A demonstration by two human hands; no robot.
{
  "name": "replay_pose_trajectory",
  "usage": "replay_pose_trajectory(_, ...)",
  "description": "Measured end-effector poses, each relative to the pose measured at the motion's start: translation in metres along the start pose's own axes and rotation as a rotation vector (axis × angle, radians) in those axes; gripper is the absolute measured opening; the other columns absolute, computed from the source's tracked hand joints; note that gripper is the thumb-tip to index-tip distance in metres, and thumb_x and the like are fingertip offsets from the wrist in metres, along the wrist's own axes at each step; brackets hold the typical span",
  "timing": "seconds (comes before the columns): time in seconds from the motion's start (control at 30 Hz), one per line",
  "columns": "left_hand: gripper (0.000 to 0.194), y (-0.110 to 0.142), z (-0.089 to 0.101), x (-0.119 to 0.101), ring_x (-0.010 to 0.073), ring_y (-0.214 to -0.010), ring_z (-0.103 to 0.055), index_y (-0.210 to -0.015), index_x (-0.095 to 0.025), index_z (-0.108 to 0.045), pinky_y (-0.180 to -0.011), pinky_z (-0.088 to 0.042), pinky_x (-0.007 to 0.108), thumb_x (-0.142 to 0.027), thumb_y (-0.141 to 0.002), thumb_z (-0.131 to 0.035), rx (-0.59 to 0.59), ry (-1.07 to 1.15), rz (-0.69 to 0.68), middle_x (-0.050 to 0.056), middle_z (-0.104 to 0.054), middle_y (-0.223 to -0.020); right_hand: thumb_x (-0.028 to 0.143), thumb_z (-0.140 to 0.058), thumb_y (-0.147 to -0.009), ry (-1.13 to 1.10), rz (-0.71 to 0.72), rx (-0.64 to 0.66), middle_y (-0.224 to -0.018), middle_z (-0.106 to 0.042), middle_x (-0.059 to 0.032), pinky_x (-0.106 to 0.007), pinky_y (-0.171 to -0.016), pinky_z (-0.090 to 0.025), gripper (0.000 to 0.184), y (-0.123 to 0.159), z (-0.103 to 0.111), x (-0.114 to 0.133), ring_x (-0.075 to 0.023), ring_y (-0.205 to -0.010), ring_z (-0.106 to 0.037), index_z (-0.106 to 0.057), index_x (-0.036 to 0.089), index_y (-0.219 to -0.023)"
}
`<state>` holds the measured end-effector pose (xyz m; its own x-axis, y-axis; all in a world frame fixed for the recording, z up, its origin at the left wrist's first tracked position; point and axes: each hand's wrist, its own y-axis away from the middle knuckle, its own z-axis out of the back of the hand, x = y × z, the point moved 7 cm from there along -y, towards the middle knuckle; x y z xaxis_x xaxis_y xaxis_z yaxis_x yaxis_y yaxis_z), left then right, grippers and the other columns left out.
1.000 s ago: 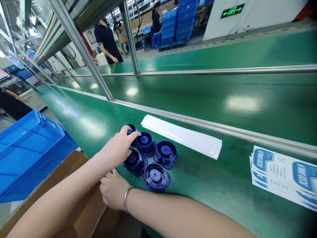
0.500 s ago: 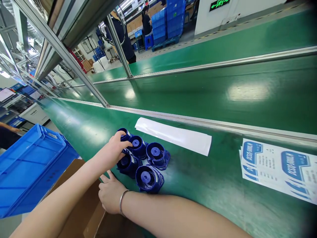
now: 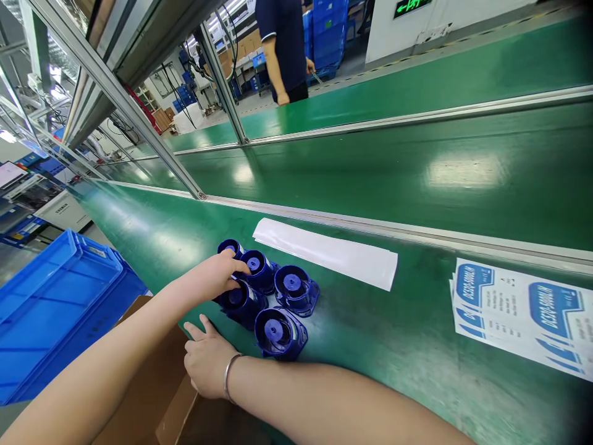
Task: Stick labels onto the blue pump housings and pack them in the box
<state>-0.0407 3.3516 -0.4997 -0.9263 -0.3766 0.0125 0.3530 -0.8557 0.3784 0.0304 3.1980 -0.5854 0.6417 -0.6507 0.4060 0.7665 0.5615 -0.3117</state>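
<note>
Several dark-blue round plastic housings with open tops and flanged bases stand grouped on the green bench. My left hand reaches over the left side of the group. Its fingers are curled at the rims of the left housings, closed on one blue housing; the hand partly hides the contact. My right hand, with a silver bangle at the wrist, rests at the bench's near edge beside an open cardboard box. Its fingers are spread and hold nothing.
A white paper strip lies behind the housings. Printed blue-and-white sheets lie at the right. Blue crates stand left of the box. A metal frame post rises from the bench rail. Another person stands beyond the bench.
My left hand has shifted slightly right over the housings, its fingers drawn closer together. My right hand has barely moved. A person in dark clothes in the background has moved right.
</note>
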Motion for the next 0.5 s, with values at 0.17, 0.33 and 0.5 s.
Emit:
replay_pose_trajectory(0.17,0.037,-0.0068,-0.001,0.0011,0.0226,-0.092,-0.068,-0.111,-0.026,-0.076,-0.083,-0.054,0.032,-0.006,-0.079,-0.07,0.044,0.002,0.025,0.006,-0.068,-0.103,0.024,-0.064,-0.09,-0.007,0.003,0.008,-0.113,-0.072,-0.0133,-0.075,-0.115,-0.026,0.021,0.002,0.0035,0.0002,-0.0441,-0.145,-0.031,-0.077,0.014,-0.102)
replay_pose_trajectory(0.33,0.042,-0.0055,-0.0001,0.0006,0.0213,-0.096,-0.068,-0.109,-0.025,-0.077,-0.087,-0.055,0.03,0.001,-0.079,-0.065,0.025,0.016,0.027,0.005,-0.071,-0.102,0.023,-0.063,-0.09,-0.013,-0.001,0.007,-0.113,-0.072,-0.0133,-0.075,-0.115,-0.027,0.022,0.0031,0.005,0.0003,-0.0436,-0.145,-0.032,-0.077,0.014,-0.104)
replay_pose_trajectory(0.5,0.042,0.001,0.0001,0.0046,0.0219,-0.098,-0.068,-0.11,-0.021,-0.077,-0.09,-0.055,0.031,0.003,-0.079,-0.064,-0.004,0.03,0.045,0.007,-0.072,-0.105,0.023,-0.063,-0.089,-0.015,0.0,0.004,-0.111,-0.072,-0.0126,-0.075,-0.115,-0.027,0.021,0.0035,0.0038,-0.0003,-0.0439,-0.145,-0.031,-0.077,0.014,-0.102)
